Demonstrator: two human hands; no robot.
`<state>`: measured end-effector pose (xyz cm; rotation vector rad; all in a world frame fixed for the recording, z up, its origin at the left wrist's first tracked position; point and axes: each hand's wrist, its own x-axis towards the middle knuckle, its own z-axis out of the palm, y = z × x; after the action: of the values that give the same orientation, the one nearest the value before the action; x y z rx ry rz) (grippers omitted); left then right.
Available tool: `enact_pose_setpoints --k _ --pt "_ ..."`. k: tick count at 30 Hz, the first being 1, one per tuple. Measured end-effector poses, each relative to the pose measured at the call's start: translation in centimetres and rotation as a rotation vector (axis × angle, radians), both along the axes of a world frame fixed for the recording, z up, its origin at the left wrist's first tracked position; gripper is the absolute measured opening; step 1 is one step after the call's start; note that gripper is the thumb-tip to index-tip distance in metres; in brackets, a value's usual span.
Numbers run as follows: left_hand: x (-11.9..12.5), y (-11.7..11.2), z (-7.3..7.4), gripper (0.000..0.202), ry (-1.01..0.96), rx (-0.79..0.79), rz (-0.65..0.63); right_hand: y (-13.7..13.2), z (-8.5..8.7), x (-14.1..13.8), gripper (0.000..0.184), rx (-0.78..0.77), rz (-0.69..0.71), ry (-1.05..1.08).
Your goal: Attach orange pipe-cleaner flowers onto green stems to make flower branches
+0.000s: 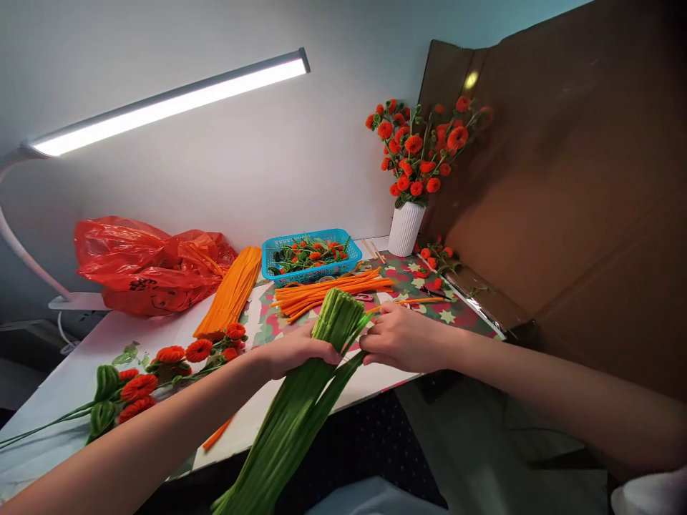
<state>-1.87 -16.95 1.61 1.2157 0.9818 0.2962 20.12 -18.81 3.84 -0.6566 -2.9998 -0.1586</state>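
My left hand [298,354] is wrapped round a thick bundle of green pipe cleaners [293,415], close to its upper end. The bundle slants down toward me, past the table's front edge. My right hand [394,337] is closed beside the bundle's top, pinching a few green strands that stand apart from the rest. Its fingertips are partly hidden, so how many strands it grips I cannot tell. Just behind the hands lies a loose bunch of orange pipe cleaners [333,290] on a patterned mat.
A blue basket [311,274] holds small orange flowers and green stems. Behind stands a white vase [406,229] of orange flowers. To the left are an orange bundle [228,297], a red plastic bag [144,265], finished flowers [139,386] and a lit lamp [177,104]. Cardboard [580,179] rises at right.
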Motion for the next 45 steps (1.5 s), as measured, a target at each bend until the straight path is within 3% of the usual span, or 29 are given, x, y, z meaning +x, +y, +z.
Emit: enact_pose_setpoints --k 4,15,22,29,37,45 --pt "0.0 0.2 -0.1 0.03 -0.022 -0.01 -0.037 0.6 -0.1 -0.1 0.026 -0.034 -0.006 0.032" --pt "-0.3 1.0 -1.0 0.025 -0.215 -0.02 -0.039 0.9 -0.4 -0.1 0.025 0.06 -0.068 0.05" --pt "-0.4 1.3 -1.3 0.023 -0.135 0.006 0.011 1.1 -0.8 0.1 0.028 0.084 -0.092 0.021" --pt "0.6 0.5 -0.8 0.025 -0.041 0.037 -0.015 1.5 0.7 0.1 0.028 0.016 -0.068 -0.023" --pt "0.2 0.2 -0.3 0.019 -0.006 0.062 -0.029 3.1 2.2 2.4 0.03 -0.049 -0.092 0.056" --pt "-0.8 0.5 -0.8 0.018 0.051 0.061 0.003 5.9 3.3 5.8 0.036 -0.053 -0.25 0.103"
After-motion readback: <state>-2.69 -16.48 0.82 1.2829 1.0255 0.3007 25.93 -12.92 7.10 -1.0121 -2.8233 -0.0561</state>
